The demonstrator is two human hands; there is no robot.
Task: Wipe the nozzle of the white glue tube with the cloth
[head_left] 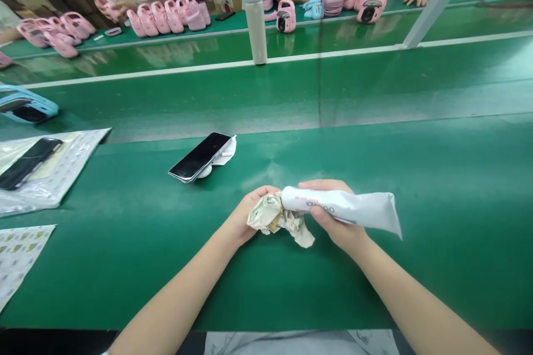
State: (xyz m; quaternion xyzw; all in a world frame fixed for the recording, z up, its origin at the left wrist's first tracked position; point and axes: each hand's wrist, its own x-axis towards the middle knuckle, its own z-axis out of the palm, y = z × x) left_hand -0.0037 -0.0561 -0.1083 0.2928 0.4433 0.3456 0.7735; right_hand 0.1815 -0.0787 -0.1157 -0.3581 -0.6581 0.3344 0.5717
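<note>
Paper (pixel 277 221), crumpled, is clutched in the left hand (pixel 245 216) against the tube's nozzle end. The tube (pixel 343 208) is gripped by the right hand (pixel 333 222), its long axis lying from nine to three o'clock, flat end at three, above the green table (pixel 437 177).

Tube (pixel 353 208): soft white plastic, smooth, slight sheen, flat crimped end. Wad (pixel 277 219) at its mouth: crumpled paper or tissue, matt, printed (cannot tell which). Table (pixel 375 138): green mat, smooth, semi-gloss, reflective. Phone (pixel 200 156): glossy black glass. Bag (pixel 62 169): clear, shiny plastic film. Bottle (pixel 255 25): matt white.
</note>
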